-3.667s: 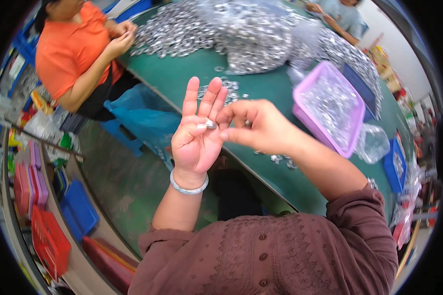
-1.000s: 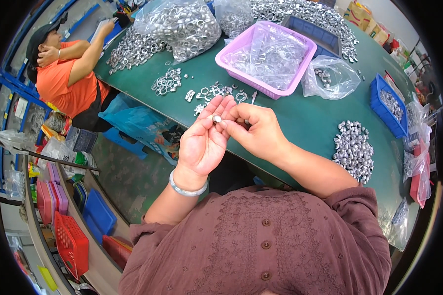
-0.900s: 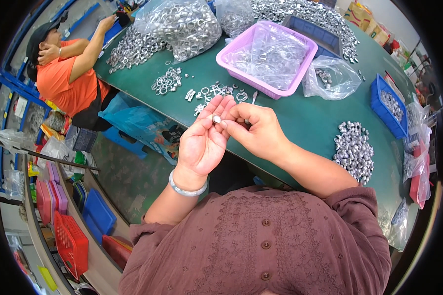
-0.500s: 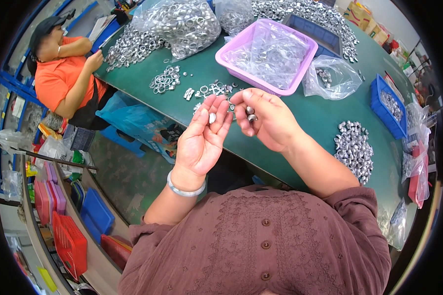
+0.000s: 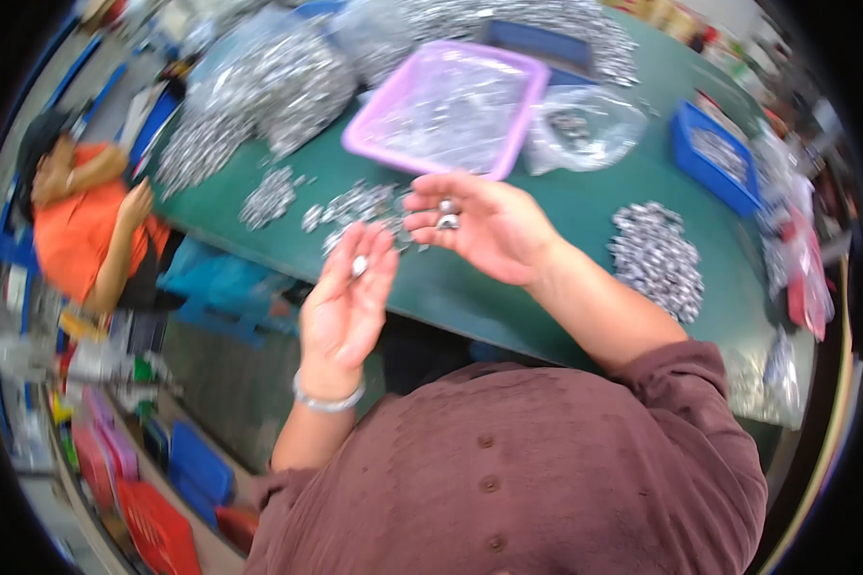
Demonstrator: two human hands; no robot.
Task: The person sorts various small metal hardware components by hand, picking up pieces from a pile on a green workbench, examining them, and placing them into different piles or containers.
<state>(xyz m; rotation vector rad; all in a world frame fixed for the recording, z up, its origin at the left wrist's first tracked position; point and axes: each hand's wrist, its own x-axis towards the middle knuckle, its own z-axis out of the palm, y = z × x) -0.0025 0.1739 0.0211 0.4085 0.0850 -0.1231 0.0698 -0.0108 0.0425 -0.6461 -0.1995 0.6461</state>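
My left hand, palm up with its fingers loosely stretched, carries a small rounded silver metal piece on the fingers. To its right, my right hand is turned palm up too, with its fingers half curled. Two small shiny silver metal pieces rest against its fingers. Both hands are above the table's near edge and apart from each other. Just beyond them lies a loose scatter of silver metal parts on the green table. Blur hides the finer shape of the pieces.
Beyond my hands stands a pink-purple basket lined with clear plastic. A clear bag lies beside it. At right are a heap of silver pieces and a blue basket. A person in orange sits at the left.
My hands have moved apart, the left one down and leftward. The right hand has turned its palm further up and opened somewhat. The whole view has shifted and blurred.
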